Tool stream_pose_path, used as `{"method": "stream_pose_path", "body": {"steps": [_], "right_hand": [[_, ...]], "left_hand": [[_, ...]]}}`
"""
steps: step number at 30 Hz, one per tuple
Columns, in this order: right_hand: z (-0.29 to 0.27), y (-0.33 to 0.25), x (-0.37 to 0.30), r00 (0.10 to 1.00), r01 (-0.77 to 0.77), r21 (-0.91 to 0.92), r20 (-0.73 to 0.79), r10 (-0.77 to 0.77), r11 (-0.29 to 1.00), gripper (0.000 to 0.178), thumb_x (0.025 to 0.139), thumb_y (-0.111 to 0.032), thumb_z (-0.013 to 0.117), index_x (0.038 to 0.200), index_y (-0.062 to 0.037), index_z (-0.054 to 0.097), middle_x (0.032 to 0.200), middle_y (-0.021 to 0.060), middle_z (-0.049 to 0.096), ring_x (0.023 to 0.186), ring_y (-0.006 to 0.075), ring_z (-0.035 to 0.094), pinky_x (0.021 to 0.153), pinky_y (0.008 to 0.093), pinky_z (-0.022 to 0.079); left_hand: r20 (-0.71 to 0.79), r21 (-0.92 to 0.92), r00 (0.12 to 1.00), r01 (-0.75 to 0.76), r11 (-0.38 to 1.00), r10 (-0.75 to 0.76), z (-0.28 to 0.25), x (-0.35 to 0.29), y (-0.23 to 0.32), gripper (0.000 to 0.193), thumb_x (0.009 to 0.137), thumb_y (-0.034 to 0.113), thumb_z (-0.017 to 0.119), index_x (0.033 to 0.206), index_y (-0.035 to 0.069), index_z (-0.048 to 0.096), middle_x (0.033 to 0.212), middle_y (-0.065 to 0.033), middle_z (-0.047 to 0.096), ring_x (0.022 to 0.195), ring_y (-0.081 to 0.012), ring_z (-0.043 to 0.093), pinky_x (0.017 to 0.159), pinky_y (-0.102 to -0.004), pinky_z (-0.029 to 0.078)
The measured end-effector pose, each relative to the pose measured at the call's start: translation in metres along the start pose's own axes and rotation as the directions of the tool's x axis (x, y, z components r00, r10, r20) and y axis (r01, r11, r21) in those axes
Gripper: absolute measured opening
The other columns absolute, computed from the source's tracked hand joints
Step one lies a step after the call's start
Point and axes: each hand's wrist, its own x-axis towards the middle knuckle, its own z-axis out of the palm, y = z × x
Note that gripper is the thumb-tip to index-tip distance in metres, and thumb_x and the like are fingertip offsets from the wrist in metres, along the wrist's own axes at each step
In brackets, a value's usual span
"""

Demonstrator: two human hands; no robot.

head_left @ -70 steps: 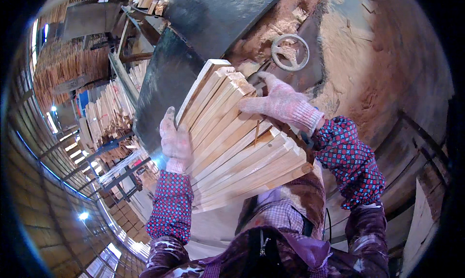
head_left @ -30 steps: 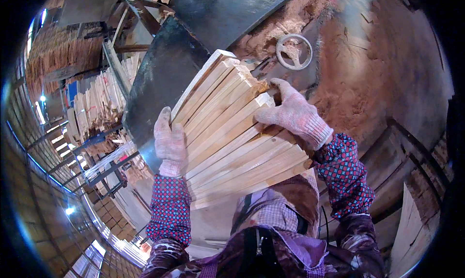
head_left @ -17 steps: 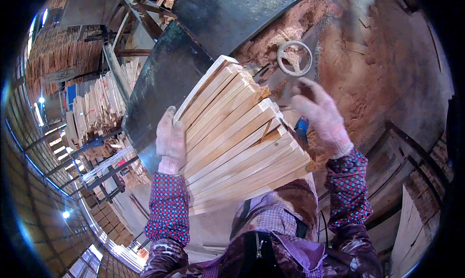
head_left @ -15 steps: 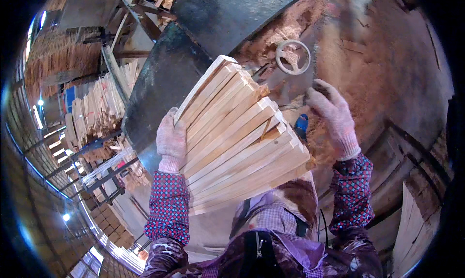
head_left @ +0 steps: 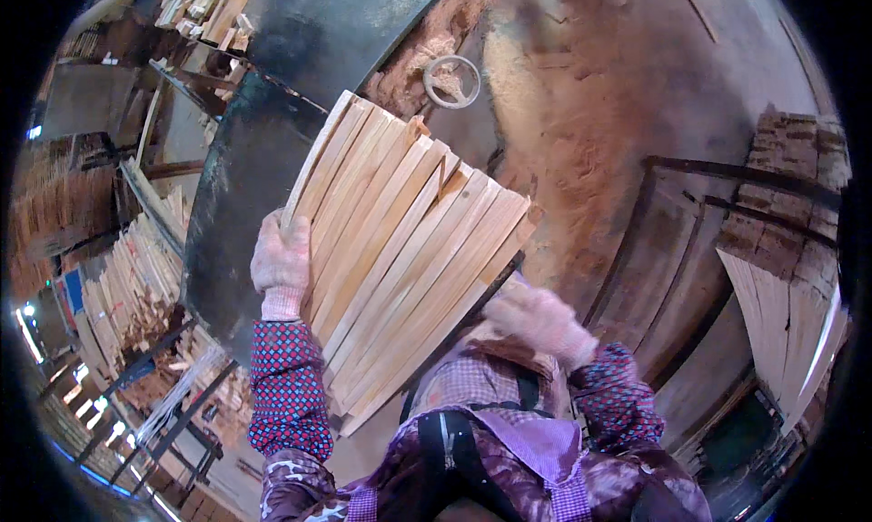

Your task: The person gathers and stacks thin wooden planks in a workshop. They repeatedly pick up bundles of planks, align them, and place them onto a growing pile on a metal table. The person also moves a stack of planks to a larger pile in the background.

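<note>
The right hand (head_left: pixel 538 324), gloved and blurred, sits under the lower edge of the bundle of wooden slats (head_left: pixel 409 249); whether it grips cannot be told. The left hand (head_left: pixel 281 266) closes around the bundle's left edge, fingers hidden behind the slats. The bundle leans chest-high, covering the dark machine table (head_left: pixel 236 186). Beyond, a handwheel (head_left: pixel 451 81) sits amid sawdust.

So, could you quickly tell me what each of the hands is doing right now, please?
Left hand: closed on the left edge of the bundle of wooden slats.
Right hand: under the bundle's lower right edge; grip cannot be told.
</note>
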Motion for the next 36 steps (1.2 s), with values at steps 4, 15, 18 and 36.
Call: {"method": "stream_pose_path", "body": {"steps": [4, 15, 18, 36], "right_hand": [[0.041, -0.059, 0.018, 0.942, -0.298, -0.071, 0.140, 0.305, 0.952, 0.038, 0.095, -0.039, 0.052, 0.114, -0.0101, 0.067, 0.096, 0.0189, 0.068, 0.092, 0.0349, 0.067, 0.078, 0.0439, 0.053], [0.075, -0.080, 0.030, 0.884, -0.466, -0.093, -0.089, 0.458, 0.880, 0.068, 0.094, -0.060, 0.041, 0.093, 0.0010, 0.071, 0.096, 0.0278, 0.067, 0.097, 0.0419, 0.065, 0.085, 0.0502, 0.050], [0.086, -0.072, 0.030, 0.809, -0.588, -0.054, -0.004, 0.588, 0.807, 0.060, 0.099, -0.054, 0.036, 0.103, -0.0030, 0.069, 0.094, 0.0275, 0.067, 0.099, 0.0427, 0.064, 0.089, 0.0510, 0.048], [-0.060, 0.000, 0.047, 0.843, 0.134, 0.063, -0.533, -0.080, 0.989, 0.042, 0.099, -0.032, 0.053, 0.130, -0.0042, 0.059, 0.120, 0.0184, 0.065, 0.112, 0.0245, 0.063, 0.096, 0.0340, 0.047]], "left_hand": [[0.134, 0.101, 0.991, 0.012, 0.995, -0.026, -0.009, 0.005, 0.005, 0.061, 0.091, 0.057, 0.054, 0.131, 0.011, 0.053, 0.116, -0.0160, 0.067, 0.105, -0.0357, 0.065, 0.089, -0.0464, 0.050], [0.155, 0.103, 0.988, -0.011, 0.995, -0.005, -0.017, 0.004, 0.011, 0.063, 0.090, 0.063, 0.049, 0.127, 0.012, 0.054, 0.122, -0.0158, 0.065, 0.108, -0.0352, 0.065, 0.091, -0.0476, 0.050], [0.129, 0.101, 0.991, -0.039, 0.994, 0.026, -0.015, 0.000, 0.010, 0.062, 0.090, 0.062, 0.050, 0.128, 0.013, 0.054, 0.121, -0.0157, 0.065, 0.108, -0.0344, 0.065, 0.091, -0.0468, 0.050], [-0.075, 0.162, 0.986, -0.137, 0.977, 0.150, 0.004, -0.001, -0.004, 0.060, 0.092, 0.039, 0.058, 0.142, 0.009, 0.046, 0.143, -0.0130, 0.050, 0.129, -0.0329, 0.047, 0.106, -0.0431, 0.039]]}}
